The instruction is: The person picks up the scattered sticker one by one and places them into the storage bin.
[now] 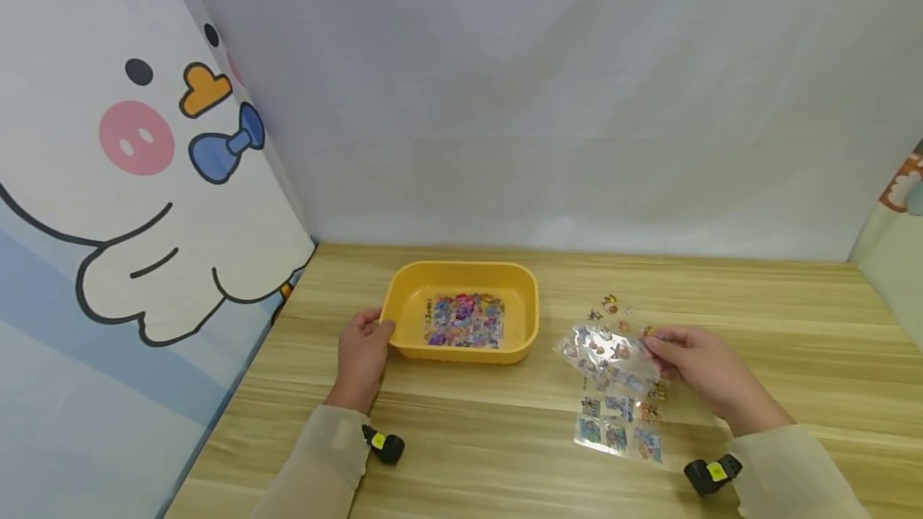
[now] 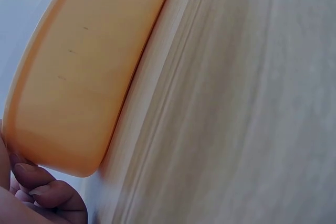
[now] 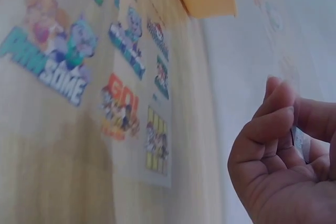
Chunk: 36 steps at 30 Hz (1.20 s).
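Note:
A yellow plastic tray sits on the wooden table with a colourful sticker sheet lying flat inside it. My left hand grips the tray's near left corner; its fingers curl against the tray's wall. My right hand pinches the edge of a clear sticker sheet, held slightly raised and crumpled. Beneath it another sticker sheet lies flat on the table, its cartoon prints close in the right wrist view, left of the pinching fingers.
A white backdrop stands behind the table. A cartoon-printed panel walls the left side, and another panel closes the right. Black wrist cameras sit on both sleeves. Bare wood lies between tray and stickers.

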Tool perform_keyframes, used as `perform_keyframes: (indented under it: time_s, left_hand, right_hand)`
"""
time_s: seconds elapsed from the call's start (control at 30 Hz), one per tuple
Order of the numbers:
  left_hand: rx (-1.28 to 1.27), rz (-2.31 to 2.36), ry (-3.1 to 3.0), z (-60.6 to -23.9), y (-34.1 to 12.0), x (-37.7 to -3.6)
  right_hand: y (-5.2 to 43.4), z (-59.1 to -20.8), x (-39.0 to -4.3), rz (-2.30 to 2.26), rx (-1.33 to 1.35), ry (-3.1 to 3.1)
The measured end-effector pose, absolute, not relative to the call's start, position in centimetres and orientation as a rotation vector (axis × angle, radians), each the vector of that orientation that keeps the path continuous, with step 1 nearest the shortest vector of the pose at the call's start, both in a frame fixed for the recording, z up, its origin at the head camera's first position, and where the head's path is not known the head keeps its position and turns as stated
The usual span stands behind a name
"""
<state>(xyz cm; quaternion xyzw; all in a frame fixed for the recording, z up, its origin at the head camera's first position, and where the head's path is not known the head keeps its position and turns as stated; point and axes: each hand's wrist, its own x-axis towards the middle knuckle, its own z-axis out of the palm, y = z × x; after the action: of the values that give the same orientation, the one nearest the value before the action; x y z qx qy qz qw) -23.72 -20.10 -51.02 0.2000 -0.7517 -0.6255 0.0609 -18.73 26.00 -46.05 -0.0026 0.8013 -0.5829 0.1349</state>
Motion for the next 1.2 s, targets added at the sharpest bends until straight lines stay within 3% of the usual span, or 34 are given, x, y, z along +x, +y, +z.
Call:
perform_keyframes:
  time_s: [0.6,1.2]
  left_hand:
    - [0.596,-1.887,-2.286,-51.1,-20.2,-23.8]
    - [0.612,-1.892,-2.305,-51.1,-20.2,-23.9]
  right_hand:
    - [20.1,-43.3,-23.1,-1.645,-0.078,2.334]
    - [14.7,-43.0,-27.1,-1.547,-0.146,2.409]
